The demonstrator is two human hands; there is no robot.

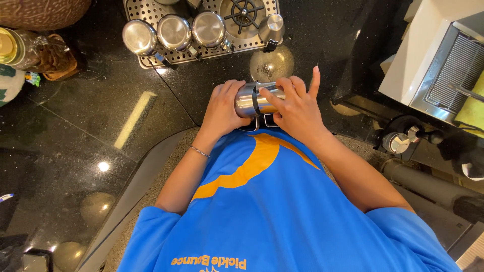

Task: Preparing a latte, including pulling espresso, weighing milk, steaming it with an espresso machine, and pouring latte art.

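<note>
Spreading wide: black speckled stone counter (pixel 91 116), gleaming under lights. Sitting at its far edge: perforated drain tray (pixel 146 10) carrying steel pitchers (pixel 174 32). Being held over the counter edge, sideways against a blue shirt (pixel 282 211): shiny steel pitcher (pixel 250 99), left hand (pixel 222 111) and right hand (pixel 297 108) both clamping fingers around it, right forefinger sticking out.

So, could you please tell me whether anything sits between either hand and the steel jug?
Nothing visible does. The left hand and the right hand both already clasp the steel jug, one from each side, above the edge of the black counter. The right index finger is raised off it.
</note>
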